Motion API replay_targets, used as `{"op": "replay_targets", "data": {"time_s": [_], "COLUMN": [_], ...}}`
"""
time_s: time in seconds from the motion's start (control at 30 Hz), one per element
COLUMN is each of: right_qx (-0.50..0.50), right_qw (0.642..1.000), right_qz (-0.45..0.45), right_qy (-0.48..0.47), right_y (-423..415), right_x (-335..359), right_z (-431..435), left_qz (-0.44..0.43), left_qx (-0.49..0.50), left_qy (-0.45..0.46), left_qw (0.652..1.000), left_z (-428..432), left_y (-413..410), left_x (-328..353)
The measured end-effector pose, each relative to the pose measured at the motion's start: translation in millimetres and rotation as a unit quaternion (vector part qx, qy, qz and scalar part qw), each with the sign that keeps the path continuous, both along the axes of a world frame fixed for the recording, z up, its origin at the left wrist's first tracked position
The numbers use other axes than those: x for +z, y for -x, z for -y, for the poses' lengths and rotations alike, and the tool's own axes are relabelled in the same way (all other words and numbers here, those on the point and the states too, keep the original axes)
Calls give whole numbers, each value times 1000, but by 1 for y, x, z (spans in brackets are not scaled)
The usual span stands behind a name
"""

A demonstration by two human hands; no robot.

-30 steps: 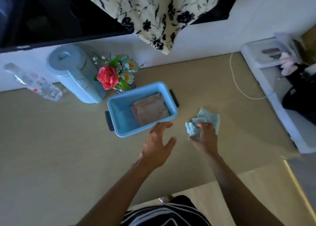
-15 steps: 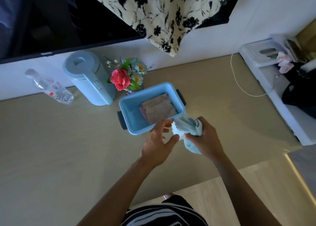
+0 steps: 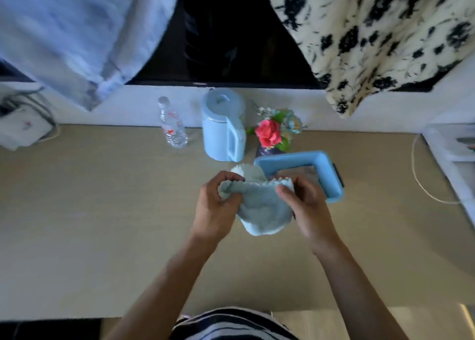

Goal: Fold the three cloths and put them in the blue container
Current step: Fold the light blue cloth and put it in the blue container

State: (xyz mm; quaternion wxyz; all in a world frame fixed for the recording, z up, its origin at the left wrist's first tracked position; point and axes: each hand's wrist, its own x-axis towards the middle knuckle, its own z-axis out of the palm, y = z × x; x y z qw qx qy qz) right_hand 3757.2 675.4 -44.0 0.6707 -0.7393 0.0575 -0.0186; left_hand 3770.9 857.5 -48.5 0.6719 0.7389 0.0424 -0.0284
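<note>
Pinching pale blue soft terry cloth at top corners with left hand and right hand, fingers curled round fabric. Held just left of rectangular blue plastic container. Probably light, limp, not slippery; best taken at corners. Inside container: folded beige cloth.

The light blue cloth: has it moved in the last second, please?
Yes. The cloth went from right of the blue container to its near-left side, gripped by the left hand and right hand.
</note>
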Motion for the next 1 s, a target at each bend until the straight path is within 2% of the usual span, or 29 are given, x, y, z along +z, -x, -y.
{"op": "replay_targets", "data": {"time_s": [0.13,0.3,0.43,0.5,0.67,0.83,1.0], "right_qx": [32,153,197,188,171,221,270], "right_qw": [999,986,940,931,942,945,953], "right_qz": [-27,-30,112,143,146,104,15], "right_qy": [-10,61,253,276,249,218,136], "right_y": [-13,-19,-22,-26,-33,-40,-46], "right_x": [13,35,43,41,46,55,46], "right_z": [-36,-67,-91,-104,-121,-125,-122], "left_qz": [27,36,53,62,79,201,181], "left_qx": [38,45,14,6,7,5,-5], "left_qy": [20,2,-20,-18,-60,-192,-189], "left_qw": [999,998,998,998,995,961,965], "left_z": [-38,-73,-94,-102,-121,-145,-160], "left_y": [-4,-5,-7,-7,-9,-14,-21], "left_x": [21,39,48,50,54,64,77]}}
